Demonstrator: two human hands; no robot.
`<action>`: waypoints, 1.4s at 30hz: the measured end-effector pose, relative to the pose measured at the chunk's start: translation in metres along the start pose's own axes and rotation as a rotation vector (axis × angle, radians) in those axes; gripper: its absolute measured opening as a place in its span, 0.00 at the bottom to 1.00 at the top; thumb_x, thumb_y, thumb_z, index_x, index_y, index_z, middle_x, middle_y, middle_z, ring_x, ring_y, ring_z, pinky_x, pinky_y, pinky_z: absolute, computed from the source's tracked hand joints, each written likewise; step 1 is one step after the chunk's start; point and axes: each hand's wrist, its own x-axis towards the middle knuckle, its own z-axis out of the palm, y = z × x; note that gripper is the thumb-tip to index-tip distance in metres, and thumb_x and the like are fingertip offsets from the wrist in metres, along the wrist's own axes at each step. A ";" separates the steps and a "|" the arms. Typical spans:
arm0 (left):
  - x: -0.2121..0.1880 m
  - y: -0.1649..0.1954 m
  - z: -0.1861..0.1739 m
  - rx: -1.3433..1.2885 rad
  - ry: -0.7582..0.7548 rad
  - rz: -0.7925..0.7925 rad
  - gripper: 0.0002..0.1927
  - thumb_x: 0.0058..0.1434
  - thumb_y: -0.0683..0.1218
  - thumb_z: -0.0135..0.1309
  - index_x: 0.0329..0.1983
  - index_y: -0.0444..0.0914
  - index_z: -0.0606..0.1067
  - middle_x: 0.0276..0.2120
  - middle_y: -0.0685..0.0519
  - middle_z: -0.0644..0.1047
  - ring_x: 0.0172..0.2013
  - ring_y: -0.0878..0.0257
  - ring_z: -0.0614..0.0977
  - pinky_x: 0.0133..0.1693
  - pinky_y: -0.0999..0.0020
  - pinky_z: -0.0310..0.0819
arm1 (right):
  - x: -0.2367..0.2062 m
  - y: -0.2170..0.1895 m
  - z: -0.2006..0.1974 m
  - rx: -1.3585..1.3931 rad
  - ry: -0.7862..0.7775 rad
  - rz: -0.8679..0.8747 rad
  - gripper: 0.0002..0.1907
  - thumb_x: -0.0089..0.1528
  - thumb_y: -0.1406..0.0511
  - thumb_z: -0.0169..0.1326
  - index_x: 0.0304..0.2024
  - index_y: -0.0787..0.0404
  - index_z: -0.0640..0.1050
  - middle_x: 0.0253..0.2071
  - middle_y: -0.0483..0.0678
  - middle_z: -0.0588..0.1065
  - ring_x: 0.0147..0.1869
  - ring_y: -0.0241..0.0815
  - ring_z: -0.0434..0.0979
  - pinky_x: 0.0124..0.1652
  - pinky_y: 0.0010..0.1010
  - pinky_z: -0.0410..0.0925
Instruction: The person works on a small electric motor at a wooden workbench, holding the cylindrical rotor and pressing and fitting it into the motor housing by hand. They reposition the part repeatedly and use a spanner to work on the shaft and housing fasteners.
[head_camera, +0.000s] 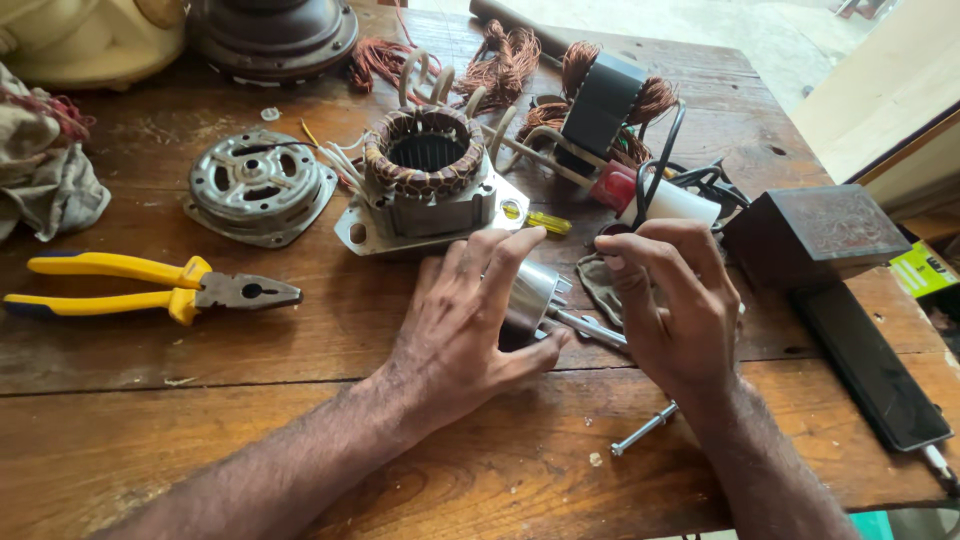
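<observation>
At frame centre on the wooden bench (200, 420), the left hand (470, 320) wraps a metal rotor (530, 295); the right hand (675, 310) pinches its shaft (590, 328); likely mid-handling, next needing steady alignment toward the wound stator (425, 165) above.

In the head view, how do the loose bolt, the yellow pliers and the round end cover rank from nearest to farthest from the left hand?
1. Bolt: lower right of the left hand, by the right wrist.
2. Round end cover: upper left, beyond the hand.
3. Yellow pliers: far left; only the jaw tip comes near the cover's distance.
</observation>
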 end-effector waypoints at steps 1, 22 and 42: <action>0.000 -0.001 0.001 -0.013 0.003 0.003 0.44 0.61 0.62 0.60 0.71 0.39 0.55 0.60 0.39 0.67 0.61 0.45 0.71 0.60 0.42 0.64 | 0.000 0.000 0.000 0.007 0.000 0.011 0.07 0.70 0.71 0.59 0.50 0.59 0.80 0.44 0.50 0.75 0.47 0.42 0.78 0.45 0.32 0.72; 0.002 -0.010 0.007 -0.117 -0.015 0.025 0.43 0.56 0.60 0.65 0.68 0.37 0.60 0.60 0.39 0.69 0.61 0.43 0.73 0.63 0.47 0.67 | 0.000 0.001 0.005 0.058 0.012 -0.007 0.07 0.68 0.73 0.60 0.47 0.62 0.77 0.44 0.52 0.80 0.46 0.41 0.84 0.46 0.28 0.74; 0.005 -0.017 0.005 -0.328 -0.060 -0.061 0.51 0.49 0.60 0.70 0.69 0.35 0.60 0.57 0.38 0.73 0.59 0.46 0.77 0.62 0.54 0.72 | -0.003 -0.017 0.006 0.144 0.037 -0.158 0.10 0.65 0.76 0.62 0.47 0.64 0.77 0.43 0.51 0.81 0.44 0.44 0.83 0.45 0.30 0.74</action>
